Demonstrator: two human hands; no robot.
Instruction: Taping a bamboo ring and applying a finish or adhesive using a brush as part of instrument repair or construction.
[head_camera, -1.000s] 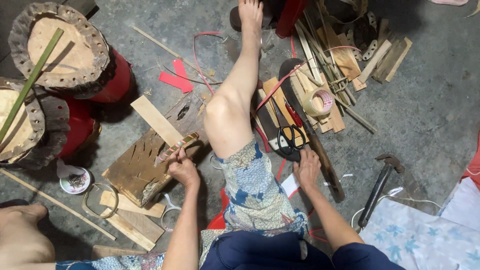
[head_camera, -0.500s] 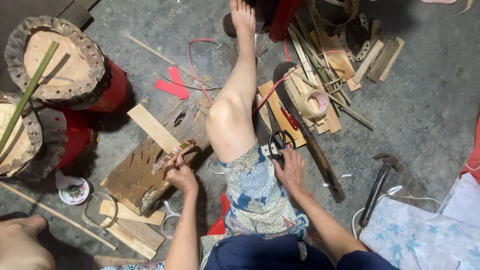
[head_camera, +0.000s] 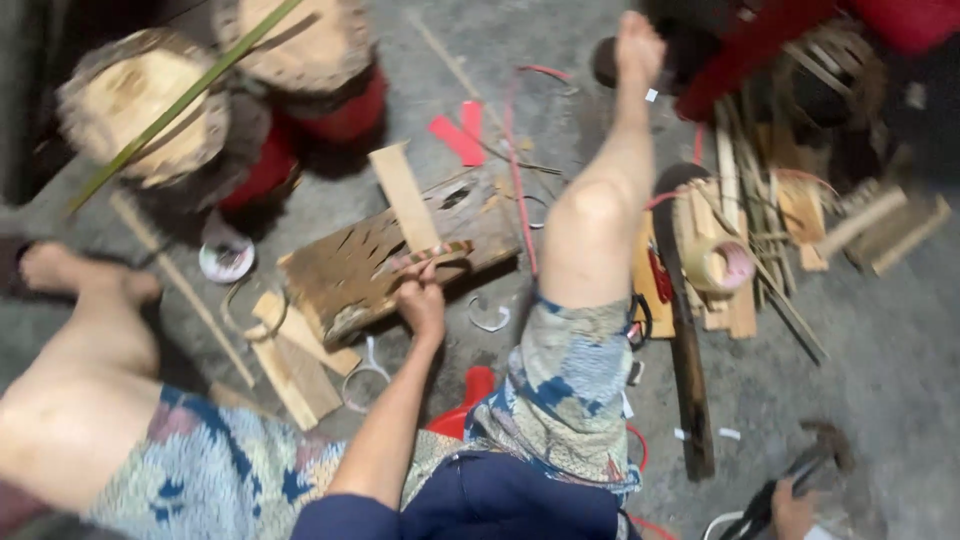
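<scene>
Left hand (head_camera: 422, 300) pinches a thin strip (head_camera: 432, 254) against the wood block (head_camera: 380, 262) on the floor. Right hand (head_camera: 790, 505) grips scissors (head_camera: 762, 510) at lower right; cutting the strip looks next.

Dark blue short sleeves, blue patterned shorts, bare feet.

Bare grey concrete floor (head_camera: 880, 340) carries everything here. A scarred wooden block (head_camera: 375, 265) lies at centre, flat wood offcuts (head_camera: 295, 360) just beside it, red plastic scraps (head_camera: 458, 135) beyond. A long dark blade (head_camera: 688, 360) and a heap of bamboo strips (head_camera: 760, 240) lie to the right.
</scene>
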